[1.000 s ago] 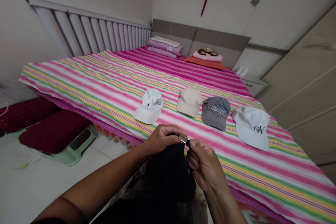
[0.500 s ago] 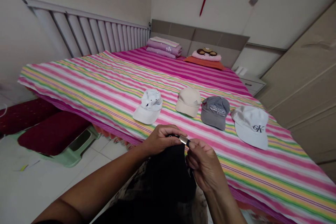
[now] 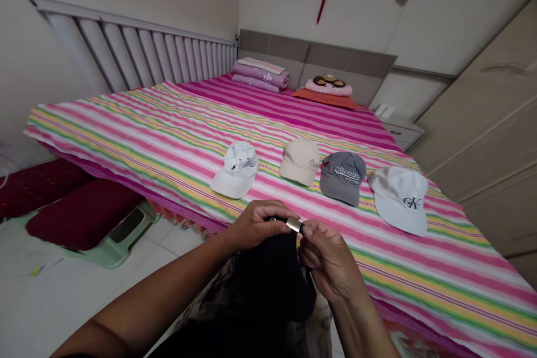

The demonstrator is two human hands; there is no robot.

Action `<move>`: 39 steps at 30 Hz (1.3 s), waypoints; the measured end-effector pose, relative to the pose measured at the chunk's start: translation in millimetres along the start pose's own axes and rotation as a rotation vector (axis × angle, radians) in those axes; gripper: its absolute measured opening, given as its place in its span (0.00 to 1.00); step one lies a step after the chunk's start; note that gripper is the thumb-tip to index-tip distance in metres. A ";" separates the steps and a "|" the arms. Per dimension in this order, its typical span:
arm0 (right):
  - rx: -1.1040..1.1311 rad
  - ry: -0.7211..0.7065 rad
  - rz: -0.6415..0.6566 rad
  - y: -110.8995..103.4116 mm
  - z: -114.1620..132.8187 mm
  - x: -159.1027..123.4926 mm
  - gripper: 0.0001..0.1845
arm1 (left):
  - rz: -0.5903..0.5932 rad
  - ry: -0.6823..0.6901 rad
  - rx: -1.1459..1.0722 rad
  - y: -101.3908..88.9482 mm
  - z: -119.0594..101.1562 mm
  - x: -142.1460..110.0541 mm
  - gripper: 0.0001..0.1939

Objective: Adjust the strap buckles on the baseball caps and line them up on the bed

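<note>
A black cap [image 3: 272,268] hangs between my hands at the bed's near edge, its back strap and silver metal buckle [image 3: 294,225] uppermost. My left hand [image 3: 262,225] is closed on the strap, thumb and fingers pinching just left of the buckle. On the other side, my right hand [image 3: 325,251] pinches the strap end beside the buckle. Beyond them on the bed lie a white cap [image 3: 237,170], a beige cap [image 3: 300,161], a grey cap with white lettering [image 3: 343,178] and a pale cap marked CK [image 3: 400,198]. The black cap's lower part blends into dark clothing.
A striped sheet [image 3: 138,128] covers the bed. Folded purple bedding [image 3: 260,75] and a pink folded item on orange cloth [image 3: 329,89] rest near the headboard [image 3: 352,64]. Red-topped stools [image 3: 88,215] stand at the left, a wardrobe [image 3: 482,117] at the right.
Both hands keep their pinch on the black cap's strap, with hardly any movement. The view has shifted slightly; the caps on the bed lie as before.
</note>
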State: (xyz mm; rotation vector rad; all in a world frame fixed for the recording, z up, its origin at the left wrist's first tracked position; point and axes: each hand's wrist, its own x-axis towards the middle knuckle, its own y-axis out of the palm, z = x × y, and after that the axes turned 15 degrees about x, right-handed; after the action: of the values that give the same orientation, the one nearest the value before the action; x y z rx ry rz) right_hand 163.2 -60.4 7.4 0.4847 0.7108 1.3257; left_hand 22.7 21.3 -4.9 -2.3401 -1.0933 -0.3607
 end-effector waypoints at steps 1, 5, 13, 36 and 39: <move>0.000 -0.005 -0.001 0.3 0.2 -0.3 0.13 | -0.005 0.007 0.015 0.3 -0.8 0.1 0.12; -0.018 -0.024 -0.006 0.3 0.9 -3.8 0.12 | -0.005 0.053 0.077 1.0 -5.8 0.1 0.13; -0.048 -0.037 0.022 -0.7 2.5 -8.2 0.11 | 0.024 0.126 0.160 -2.8 -13.5 -1.4 0.13; -0.078 -0.021 -0.017 -2.0 2.5 -8.3 0.12 | 0.027 0.129 0.129 -2.3 -6.6 -4.6 0.13; -0.097 -0.020 -0.028 0.1 5.1 -9.7 0.13 | 0.033 0.222 0.276 -4.8 -9.3 -3.7 0.13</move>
State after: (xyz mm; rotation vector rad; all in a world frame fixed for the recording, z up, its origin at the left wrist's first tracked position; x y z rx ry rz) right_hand 165.9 -69.4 12.9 0.4082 0.6322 1.3205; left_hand 16.5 16.4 2.8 -2.0194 -0.9334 -0.4174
